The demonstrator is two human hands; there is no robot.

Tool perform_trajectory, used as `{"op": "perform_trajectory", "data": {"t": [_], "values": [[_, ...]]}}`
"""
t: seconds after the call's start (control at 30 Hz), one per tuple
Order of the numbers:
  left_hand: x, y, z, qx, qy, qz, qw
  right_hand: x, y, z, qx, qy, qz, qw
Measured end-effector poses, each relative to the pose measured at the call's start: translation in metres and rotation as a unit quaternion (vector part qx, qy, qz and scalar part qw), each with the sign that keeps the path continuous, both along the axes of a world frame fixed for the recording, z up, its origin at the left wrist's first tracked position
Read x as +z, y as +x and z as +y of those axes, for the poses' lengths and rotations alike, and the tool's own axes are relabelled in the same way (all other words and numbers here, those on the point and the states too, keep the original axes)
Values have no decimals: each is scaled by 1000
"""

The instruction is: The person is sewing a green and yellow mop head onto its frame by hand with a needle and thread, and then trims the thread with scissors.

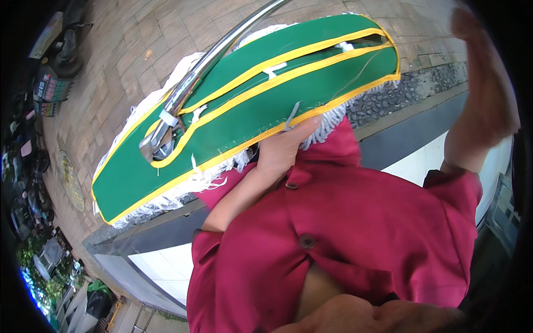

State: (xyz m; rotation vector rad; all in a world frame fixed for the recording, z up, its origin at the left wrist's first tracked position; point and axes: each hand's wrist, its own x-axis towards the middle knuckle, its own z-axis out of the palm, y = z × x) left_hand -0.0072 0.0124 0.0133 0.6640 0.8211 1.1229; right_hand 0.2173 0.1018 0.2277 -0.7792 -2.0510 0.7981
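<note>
A flat dust mop head [250,125] with green backing, yellow binding and white tie strings is held up in front of me. White yarn fringe [166,200] hangs along its edge. My left hand [283,143] grips the near edge, thumb on top and fingers hidden beneath. A chrome metal handle [220,50] runs from a joint [156,143] in the backing's slot out past the upper edge of view. My right hand [485,79] is raised at the far right, blurred and apart from the mop; its finger pose is unclear.
Brick paving [125,62] spreads beyond the mop. A pebble strip [399,91] borders a dark step edge [412,129] and white tiles [162,266]. Parked scooters [68,54] line the left side. A round cover [70,181] lies in the paving.
</note>
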Motion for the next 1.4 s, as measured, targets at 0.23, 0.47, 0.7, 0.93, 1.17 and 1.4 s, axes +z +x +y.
{"op": "perform_trajectory", "data": {"t": [0.23, 0.47, 0.7, 0.93, 1.17, 1.4], "values": [[7, 1, 0, -11, 2, -11, 1000, -36, 26, -27, -123, -36, -23, 991], [11, -1, 1, -33, -13, 5, 999, -56, 33, -44, -172, -47, -50, 983], [3, -3, -3, -36, -19, 0, 999, -11, 14, -82, -68, -395, 198, 895], [6, -1, 0, -44, 3, 16, 999, -22, 35, -54, 247, -91, 283, 922], [8, 0, 0, -35, -17, -13, 999, -6, 22, -65, 263, 43, 323, 908], [2, -1, -2, -35, -9, -5, 999, 3, 22, -81, 273, 116, 332, 895]]}}
